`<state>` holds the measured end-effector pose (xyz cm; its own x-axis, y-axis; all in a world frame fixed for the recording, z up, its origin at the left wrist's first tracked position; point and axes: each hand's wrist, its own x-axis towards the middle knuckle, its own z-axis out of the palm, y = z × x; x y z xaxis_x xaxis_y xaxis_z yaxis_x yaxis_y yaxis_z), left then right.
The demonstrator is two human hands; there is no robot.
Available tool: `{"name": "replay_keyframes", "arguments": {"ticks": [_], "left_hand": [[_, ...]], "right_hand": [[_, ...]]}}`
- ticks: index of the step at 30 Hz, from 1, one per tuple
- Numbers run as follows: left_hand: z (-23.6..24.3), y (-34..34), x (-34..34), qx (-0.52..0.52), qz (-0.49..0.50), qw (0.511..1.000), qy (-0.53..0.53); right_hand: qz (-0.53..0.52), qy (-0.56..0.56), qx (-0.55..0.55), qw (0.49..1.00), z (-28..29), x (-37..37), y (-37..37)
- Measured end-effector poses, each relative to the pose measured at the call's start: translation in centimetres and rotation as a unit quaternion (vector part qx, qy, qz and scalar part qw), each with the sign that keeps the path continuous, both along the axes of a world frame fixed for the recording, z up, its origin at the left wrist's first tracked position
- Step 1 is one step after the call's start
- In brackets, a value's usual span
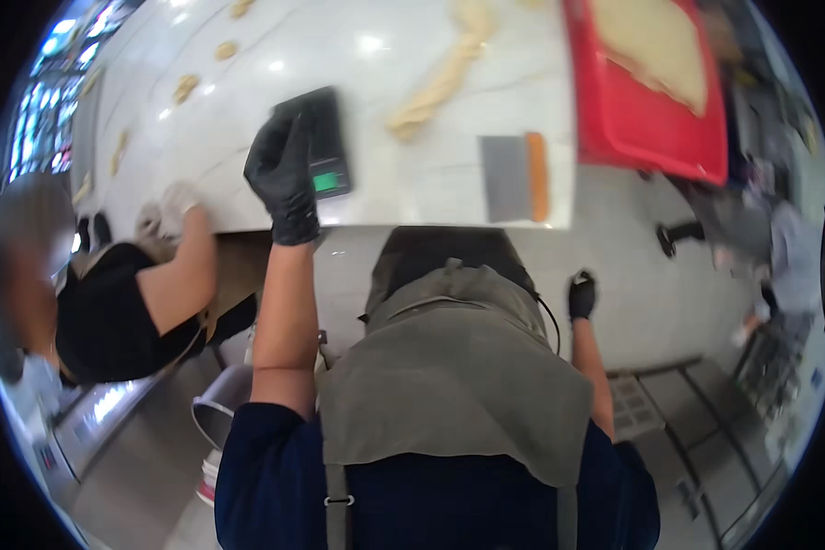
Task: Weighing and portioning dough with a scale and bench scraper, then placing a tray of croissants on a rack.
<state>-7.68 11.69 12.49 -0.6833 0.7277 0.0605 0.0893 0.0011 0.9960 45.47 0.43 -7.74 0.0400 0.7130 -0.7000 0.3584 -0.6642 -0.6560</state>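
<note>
My left hand (284, 174), in a black glove, is over the left side of a black digital scale (330, 142) with a lit green display. Its fingers are curled closed, and whatever they may hold is hidden. Down by my right side, away from the table, hangs my right hand (581, 295), also black-gloved. It looks closed, with its inside out of sight. A long twisted strip of dough (440, 82) lies on the white marbled table (403, 183) right of the scale. Near the front edge rests a dough scraper (513, 179) with an orange handle.
A red tray (651, 151) holding a large slab of dough (655, 46) stands at the right. Small dough pieces (185, 89) are scattered over the table's left. Close on my left, another person (128, 302) works at the table; people are also farther right.
</note>
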Motion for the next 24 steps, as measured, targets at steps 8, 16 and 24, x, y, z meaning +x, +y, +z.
{"name": "replay_keyframes", "arguments": {"ticks": [8, 16, 24], "left_hand": [[-12.6, 2.4, 4.7, -0.16, -0.113, 0.837, 0.511], [-14.2, -5.1, 7.8, -0.133, -0.114, 0.96, 0.22], [-11.8, -2.7, 8.6, -0.15, -0.075, 0.88, 0.444]], "right_hand": [[0.263, -0.324, 0.397, 0.818, 7.7, -16.7, 17.0], [0.225, -0.176, 0.113, 0.951, 12.4, -17.1, 18.5], [0.298, 0.042, 0.445, 0.843, 18.0, -23.9, 18.7]]}}
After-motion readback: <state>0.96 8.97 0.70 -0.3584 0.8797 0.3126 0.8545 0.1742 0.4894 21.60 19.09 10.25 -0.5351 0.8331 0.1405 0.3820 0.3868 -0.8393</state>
